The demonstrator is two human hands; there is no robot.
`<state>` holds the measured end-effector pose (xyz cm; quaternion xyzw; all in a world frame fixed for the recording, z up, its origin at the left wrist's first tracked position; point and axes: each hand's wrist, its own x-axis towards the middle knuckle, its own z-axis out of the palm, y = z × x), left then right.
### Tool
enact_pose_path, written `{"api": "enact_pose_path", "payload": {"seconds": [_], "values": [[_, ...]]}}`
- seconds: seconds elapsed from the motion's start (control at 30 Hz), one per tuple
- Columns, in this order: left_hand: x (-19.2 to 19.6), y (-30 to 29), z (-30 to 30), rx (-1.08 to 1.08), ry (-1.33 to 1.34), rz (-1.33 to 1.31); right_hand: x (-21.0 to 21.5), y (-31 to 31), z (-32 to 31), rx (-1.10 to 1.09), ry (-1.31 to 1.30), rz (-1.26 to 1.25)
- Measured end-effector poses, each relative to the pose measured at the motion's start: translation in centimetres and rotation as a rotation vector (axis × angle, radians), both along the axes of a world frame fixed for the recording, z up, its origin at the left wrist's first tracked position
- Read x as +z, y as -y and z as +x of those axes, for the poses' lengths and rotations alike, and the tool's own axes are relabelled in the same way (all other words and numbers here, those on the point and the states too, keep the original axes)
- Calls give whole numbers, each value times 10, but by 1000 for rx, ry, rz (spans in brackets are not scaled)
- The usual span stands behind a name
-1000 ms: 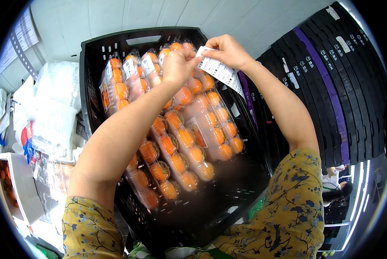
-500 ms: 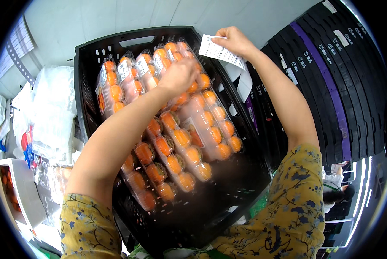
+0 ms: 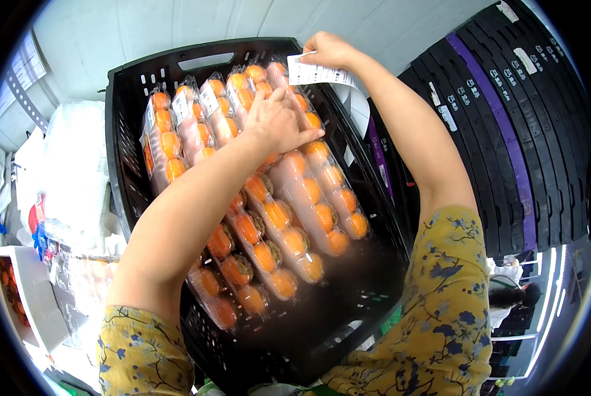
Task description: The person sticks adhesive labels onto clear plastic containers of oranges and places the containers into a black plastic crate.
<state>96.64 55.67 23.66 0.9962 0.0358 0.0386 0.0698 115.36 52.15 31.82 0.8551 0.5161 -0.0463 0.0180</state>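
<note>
Clear plastic packs (image 3: 169, 143) of round orange fruit, which look like persimmons, stand in slanting rows inside a black crate (image 3: 206, 49). My left hand (image 3: 279, 122) lies across the packs toward the far right of the crate. Its fingers reach away from me and its thumb stretches out to the right. Above the crate's far right corner, my right hand (image 3: 325, 49) pinches the end of a strip of white printed labels (image 3: 322, 74). The strip curls down behind the crate's right side. Several packs at the far left carry small white labels (image 3: 209, 101).
A stack of black crates (image 3: 500, 132) with one purple band rises on the right. To the left are clear plastic bags (image 3: 77, 171) and a white box (image 3: 34, 297) with orange fruit. A pale wall (image 3: 170, 23) stands behind. Far right, part of another person (image 3: 506, 297) shows.
My right hand has moved left and slightly up with the label strip. My left hand, blurred before, now has its fingers spread on the packs. The packs at the right have tilted a little.
</note>
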Motion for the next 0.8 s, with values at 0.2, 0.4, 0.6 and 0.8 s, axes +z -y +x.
{"api": "enact_pose_path", "payload": {"seconds": [0.2,0.4,0.6,0.8], "values": [[0,3,-6,43,-94,36,-16,-31,-1,95,144,-181],[2,8,-12,94,-76,-38,-33,-64,-20,-29,201,-366],[0,12,-9,115,-104,-90,-39,-81,-32,-111,222,-458],[-4,12,-10,122,-64,-91,-46,-89,-33,-106,206,-502]]}}
